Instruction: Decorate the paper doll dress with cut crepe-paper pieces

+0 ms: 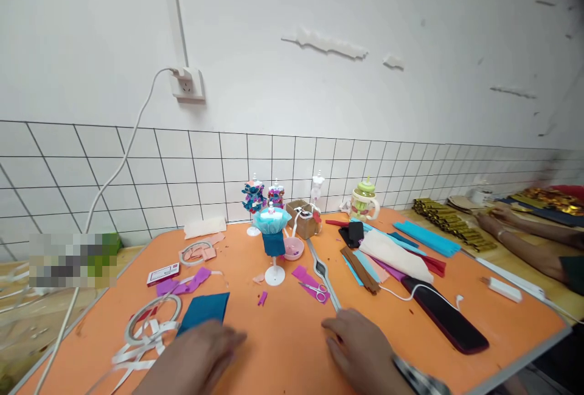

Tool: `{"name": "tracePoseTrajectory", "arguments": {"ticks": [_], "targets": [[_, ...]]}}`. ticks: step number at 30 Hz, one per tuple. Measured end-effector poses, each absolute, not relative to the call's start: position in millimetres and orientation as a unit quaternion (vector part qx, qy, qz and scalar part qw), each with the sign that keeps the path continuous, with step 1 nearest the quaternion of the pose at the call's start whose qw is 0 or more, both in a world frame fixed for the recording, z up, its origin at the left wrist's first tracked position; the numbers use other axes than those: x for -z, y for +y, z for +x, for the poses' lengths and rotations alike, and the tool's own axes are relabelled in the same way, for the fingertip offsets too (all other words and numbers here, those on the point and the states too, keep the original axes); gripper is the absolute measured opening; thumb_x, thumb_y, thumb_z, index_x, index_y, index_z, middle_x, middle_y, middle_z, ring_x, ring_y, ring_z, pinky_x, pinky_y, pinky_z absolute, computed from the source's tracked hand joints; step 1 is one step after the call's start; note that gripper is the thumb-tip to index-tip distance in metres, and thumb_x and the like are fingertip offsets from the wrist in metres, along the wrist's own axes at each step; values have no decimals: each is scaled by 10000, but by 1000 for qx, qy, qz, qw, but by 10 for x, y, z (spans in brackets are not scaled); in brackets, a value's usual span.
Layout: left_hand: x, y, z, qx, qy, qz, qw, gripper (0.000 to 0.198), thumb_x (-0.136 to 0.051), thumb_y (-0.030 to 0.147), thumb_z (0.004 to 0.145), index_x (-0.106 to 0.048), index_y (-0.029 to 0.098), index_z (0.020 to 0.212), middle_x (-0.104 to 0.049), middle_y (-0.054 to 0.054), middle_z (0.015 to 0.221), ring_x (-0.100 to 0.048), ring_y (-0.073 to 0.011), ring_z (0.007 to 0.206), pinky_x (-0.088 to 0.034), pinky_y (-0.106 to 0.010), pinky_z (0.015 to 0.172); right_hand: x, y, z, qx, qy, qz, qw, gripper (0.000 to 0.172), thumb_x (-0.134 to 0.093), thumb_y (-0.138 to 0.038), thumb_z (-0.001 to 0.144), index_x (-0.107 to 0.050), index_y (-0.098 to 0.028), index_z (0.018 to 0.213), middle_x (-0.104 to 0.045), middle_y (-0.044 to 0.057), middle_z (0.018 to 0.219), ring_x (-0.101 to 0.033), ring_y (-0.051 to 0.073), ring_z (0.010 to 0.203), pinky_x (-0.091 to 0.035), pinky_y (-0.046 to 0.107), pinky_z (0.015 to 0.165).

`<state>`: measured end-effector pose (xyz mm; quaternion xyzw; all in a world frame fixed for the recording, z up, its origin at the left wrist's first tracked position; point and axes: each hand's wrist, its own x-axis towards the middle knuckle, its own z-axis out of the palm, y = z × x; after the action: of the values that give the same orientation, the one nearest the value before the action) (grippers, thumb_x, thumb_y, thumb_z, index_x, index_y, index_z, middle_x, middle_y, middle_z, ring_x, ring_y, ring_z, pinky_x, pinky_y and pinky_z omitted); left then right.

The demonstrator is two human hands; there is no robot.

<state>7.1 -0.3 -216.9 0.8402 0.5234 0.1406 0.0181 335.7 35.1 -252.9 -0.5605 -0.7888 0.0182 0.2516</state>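
My left hand (201, 352) lies low on the orange table (283, 334), fingers curled and blurred, touching the near edge of a dark blue felt sheet (205, 311). My right hand (360, 346), with a watch on its wrist, rests on the table with fingers bent down at the near end of a long metal strip (325, 276). Whether either hand holds anything is unclear. Small scissors (314, 288) lie on a magenta scrap just beyond the right hand. A small mannequin stand dressed in blue fabric (272, 234) is at the centre.
White ribbon coils (152, 316) lie left. A phone (444, 316) with a white cable, coloured felt strips (426, 238), a pink dish (292, 248), a cardboard box (302, 217) and a cup (365, 200) crowd the right and back. Another person's arms (524, 237) work on a neighbouring table.
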Motion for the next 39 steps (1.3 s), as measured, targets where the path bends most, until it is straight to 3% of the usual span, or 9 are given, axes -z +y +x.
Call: {"name": "tracePoseTrajectory", "arguments": {"ticks": [2, 5, 10, 15, 19, 25, 31, 36, 39], "targets": [[2004, 381, 240, -137, 530, 835, 50, 290, -473, 348, 902, -713, 315, 1061, -727, -50, 1014, -647, -230, 941, -475, -314, 812, 2351, 682, 3049, -35, -816, -555, 157, 212, -542, -356, 859, -690, -283, 993, -644, 78, 982, -584, 247, 978, -471, 364, 800], [2023, 707, 438, -138, 572, 804, 85, 293, -575, 351, 835, -701, 254, 1082, -711, -76, 1034, -628, -243, 976, -450, -310, 828, 2211, 1092, 2610, -21, -836, -532, 133, 339, -487, -379, 871, -647, -199, 1111, -628, 126, 1069, -525, 285, 1067, -410, 395, 880], [2336, 706, 504, -137, 597, 787, 75, 201, -557, 254, 834, -725, 226, 940, -721, -58, 940, -643, -227, 908, -429, -310, 788, 2371, 1429, 2304, -25, -851, -514, 107, 349, -480, -397, 879, -690, -145, 997, -649, 151, 985, -539, 313, 1027, -396, 424, 850], [2391, 666, 457, -155, 596, 785, 64, 295, -422, 271, 923, -703, 216, 855, -720, -68, 903, -634, -228, 880, -410, -341, 791, 2477, 1502, 2260, -11, -861, -501, 91, 337, -467, -332, 893, -681, -104, 1014, -641, 183, 1000, -530, 327, 1031, -371, 456, 858], [2396, 689, 348, -205, 617, 757, 69, 296, -388, 290, 933, -660, 200, 859, -707, -79, 899, -638, -227, 859, -446, -338, 785, 2472, 1483, 2217, -12, -874, -480, 76, 303, -461, -314, 893, -673, -142, 1026, -650, 152, 989, -545, 298, 992, -383, 428, 832], [2410, 796, 421, -233, 658, 711, 86, 328, -542, 491, 830, -660, 185, 830, -687, -74, 833, -619, -247, 827, -426, -339, 740, 2507, 1372, 2200, -14, -879, -470, 82, 300, -427, -313, 904, -656, -154, 1013, -651, 139, 955, -537, 294, 980, -379, 429, 821], [2421, 792, 365, -240, 652, 708, 130, 144, -586, 275, 766, -676, 195, 688, -677, -51, 770, -601, -227, 774, -370, -321, 708, 2522, 1294, 2197, -37, -893, -439, 94, 254, -462, -290, 884, -669, -159, 951, -656, 132, 932, -537, 278, 957, -368, 408, 821], [2447, 668, 245, -305, 650, 659, 224, 311, -541, 437, 800, -673, 187, 670, -696, -60, 721, -623, -229, 698, -433, -302, 634, 2497, 1180, 2262, -72, -880, -445, 151, 239, -463, -274, 887, -675, -174, 935, -664, 121, 894, -567, 266, 899, -379, 399, 798], [2461, 598, 311, -361, 626, 634, 276, 405, -502, 521, 818, -700, 179, 728, -722, -79, 781, -646, -246, 750, -478, -313, 685, 2472, 996, 2283, -107, -862, -452, 204, 270, -427, -300, 922, -667, -216, 1012, -667, 69, 860, -587, 195, 821, -406, 315, 748]]}}
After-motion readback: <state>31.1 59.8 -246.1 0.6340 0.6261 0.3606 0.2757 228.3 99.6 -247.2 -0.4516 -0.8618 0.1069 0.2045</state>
